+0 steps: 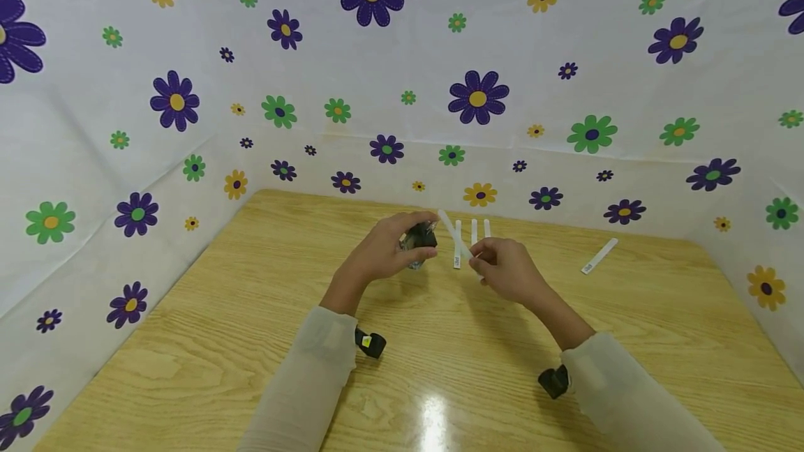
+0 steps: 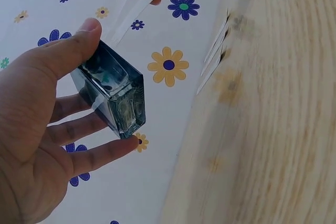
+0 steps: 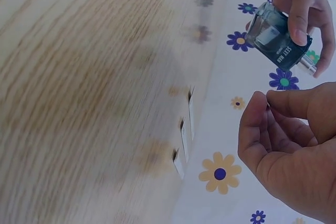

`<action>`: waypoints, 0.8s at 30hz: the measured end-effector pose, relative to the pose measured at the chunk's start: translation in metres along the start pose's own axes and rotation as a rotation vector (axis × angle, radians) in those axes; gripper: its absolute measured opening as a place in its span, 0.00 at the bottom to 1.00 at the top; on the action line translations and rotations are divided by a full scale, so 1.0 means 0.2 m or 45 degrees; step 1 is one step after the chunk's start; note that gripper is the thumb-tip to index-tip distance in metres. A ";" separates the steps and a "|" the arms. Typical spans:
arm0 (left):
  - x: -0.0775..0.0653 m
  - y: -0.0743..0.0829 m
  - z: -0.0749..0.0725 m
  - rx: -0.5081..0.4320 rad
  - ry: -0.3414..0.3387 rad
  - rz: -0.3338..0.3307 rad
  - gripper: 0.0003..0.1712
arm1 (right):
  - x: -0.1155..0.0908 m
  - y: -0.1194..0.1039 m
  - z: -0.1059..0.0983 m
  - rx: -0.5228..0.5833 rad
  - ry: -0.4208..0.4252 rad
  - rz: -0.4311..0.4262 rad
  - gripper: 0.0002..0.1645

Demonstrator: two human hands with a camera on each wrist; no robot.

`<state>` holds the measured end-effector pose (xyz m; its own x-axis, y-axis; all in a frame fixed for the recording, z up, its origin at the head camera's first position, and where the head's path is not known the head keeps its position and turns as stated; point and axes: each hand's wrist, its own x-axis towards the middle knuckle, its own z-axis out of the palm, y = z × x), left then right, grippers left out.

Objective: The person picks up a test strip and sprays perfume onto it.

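My left hand (image 1: 380, 248) grips a dark, clear-glass perfume bottle (image 1: 419, 237) above the table. In the right wrist view its forefinger lies at the silver spray nozzle (image 3: 306, 65), and lettering shows on the glass (image 3: 275, 40). The left wrist view has the thumb and fingers around the bottle (image 2: 113, 90). Thumb and fingertips of my right hand (image 1: 507, 272) pinch a white paper strip (image 1: 451, 229) by its lower end. That strip slants up toward the nozzle; whether it touches the bottle I cannot tell.
Three more paper strips, one (image 1: 457, 251) nearest the bottle, lie side by side behind the hands. Another strip (image 1: 599, 256) lies apart at the right. A flower-printed white sheet (image 1: 402, 61) rises behind and beside the wooden table (image 1: 207, 340).
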<state>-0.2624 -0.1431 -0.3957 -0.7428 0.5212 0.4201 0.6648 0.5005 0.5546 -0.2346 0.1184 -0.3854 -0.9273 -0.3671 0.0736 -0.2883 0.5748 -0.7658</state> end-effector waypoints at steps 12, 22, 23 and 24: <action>0.01 0.02 -0.01 0.031 -0.021 -0.004 0.35 | 0.09 0.04 0.02 0.095 0.024 0.083 0.14; 0.01 0.01 0.00 0.028 -0.039 0.000 0.34 | 0.19 0.04 0.07 0.274 -0.059 0.246 0.20; 0.00 0.01 0.00 0.029 -0.039 -0.006 0.34 | 0.20 0.04 0.07 0.294 -0.063 0.266 0.21; 0.00 0.01 0.00 0.028 -0.037 -0.012 0.34 | 0.22 0.04 0.08 0.316 -0.066 0.286 0.22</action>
<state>-0.2619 -0.1422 -0.3943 -0.7466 0.5362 0.3938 0.6597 0.5203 0.5423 -0.2731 0.0955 -0.3988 -0.9459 -0.2916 -0.1423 -0.0054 0.4526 -0.8917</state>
